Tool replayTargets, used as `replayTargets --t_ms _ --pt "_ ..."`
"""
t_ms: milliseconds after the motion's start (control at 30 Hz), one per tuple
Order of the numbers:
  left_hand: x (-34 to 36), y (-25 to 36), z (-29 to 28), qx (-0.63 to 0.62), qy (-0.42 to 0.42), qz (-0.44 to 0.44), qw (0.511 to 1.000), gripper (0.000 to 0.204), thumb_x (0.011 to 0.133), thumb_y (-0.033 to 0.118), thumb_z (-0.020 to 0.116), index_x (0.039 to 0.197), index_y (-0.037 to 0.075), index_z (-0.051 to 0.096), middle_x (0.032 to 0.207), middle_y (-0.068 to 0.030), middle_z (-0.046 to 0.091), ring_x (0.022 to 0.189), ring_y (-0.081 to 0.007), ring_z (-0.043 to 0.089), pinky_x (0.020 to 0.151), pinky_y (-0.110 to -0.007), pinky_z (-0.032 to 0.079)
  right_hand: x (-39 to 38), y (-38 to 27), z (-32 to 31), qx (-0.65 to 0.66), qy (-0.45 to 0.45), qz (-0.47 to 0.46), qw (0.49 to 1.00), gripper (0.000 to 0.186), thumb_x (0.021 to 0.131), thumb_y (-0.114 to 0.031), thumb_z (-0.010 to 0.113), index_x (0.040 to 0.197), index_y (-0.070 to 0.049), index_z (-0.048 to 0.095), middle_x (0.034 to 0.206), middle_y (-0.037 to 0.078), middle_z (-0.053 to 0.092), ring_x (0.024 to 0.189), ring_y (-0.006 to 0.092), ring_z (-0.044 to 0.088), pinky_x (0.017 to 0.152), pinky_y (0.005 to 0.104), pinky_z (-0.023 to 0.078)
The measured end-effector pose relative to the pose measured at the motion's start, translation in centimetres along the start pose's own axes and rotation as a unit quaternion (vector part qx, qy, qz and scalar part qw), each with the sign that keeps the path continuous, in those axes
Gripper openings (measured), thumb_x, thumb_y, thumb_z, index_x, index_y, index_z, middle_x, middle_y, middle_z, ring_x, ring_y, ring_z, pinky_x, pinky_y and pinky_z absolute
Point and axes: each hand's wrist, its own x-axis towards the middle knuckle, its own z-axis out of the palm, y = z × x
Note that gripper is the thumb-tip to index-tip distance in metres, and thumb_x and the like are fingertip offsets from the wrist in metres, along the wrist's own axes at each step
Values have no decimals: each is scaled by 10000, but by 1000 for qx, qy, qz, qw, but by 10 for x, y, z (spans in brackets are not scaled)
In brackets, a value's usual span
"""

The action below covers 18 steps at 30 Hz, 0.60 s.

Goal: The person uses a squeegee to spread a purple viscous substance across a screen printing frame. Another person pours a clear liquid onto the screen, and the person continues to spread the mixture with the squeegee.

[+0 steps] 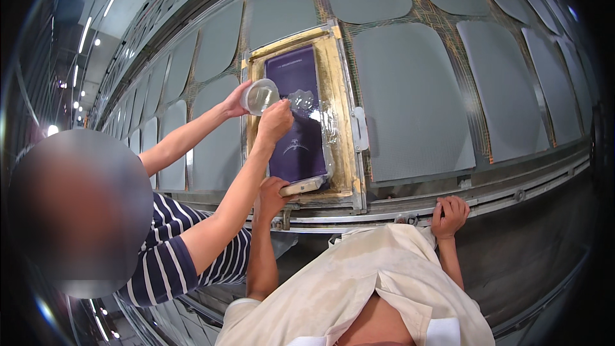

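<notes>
My left hand (272, 193) is closed round the end of a pale squeegee (303, 186), which lies across the near end of a framed printing screen (351, 154). The screen has a dark purple middle (298, 131) with a pale design on it. Out to the right, my right hand (451, 216) rests at the metal rail (493, 200), fingers bent and slightly apart, holding nothing. Over the screen, a co-worker's hands hold a white tub (260, 97) of clear, thick-looking stuff. A clear glossy patch (301, 100) shows beside their nearer hand; whatever that hand grips is hard to make out.
Grey rounded panels (410, 102) lie in rows along the long table, with colour-streaked strips (442, 19) between them. A white clamp-like piece (360, 129) sits at the frame's right side. The co-worker in a striped shirt (170, 230) stands close on my left.
</notes>
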Motion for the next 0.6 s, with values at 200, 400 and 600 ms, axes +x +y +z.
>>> replayTargets --t_ms 200,400,600 --pt "-13 -20 4 -34 -2 26 999 292 711 128 866 972 51 760 984 -85 718 946 -304 677 870 -415 539 0 1 0 -11 -30 3 999 144 864 -209 637 910 -106 726 941 50 661 1022 285 606 991 462 381" --pt "-8 -25 3 -11 -18 29 999 313 722 59 812 1027 55 742 1031 -81 700 1009 -312 642 913 -428 514 -6 -2 2 -20 -38 15 999 136 868 -218 637 919 -124 722 973 36 692 1036 277 611 1008 451 368" --pt "-7 -25 7 -1 -43 27 999 300 729 41 775 1025 68 732 1031 -66 679 1008 -292 622 908 -430 498 -9 -1 6 -52 -51 17 997 116 887 -209 662 930 -122 726 965 40 693 1028 271 616 1007 448 364"
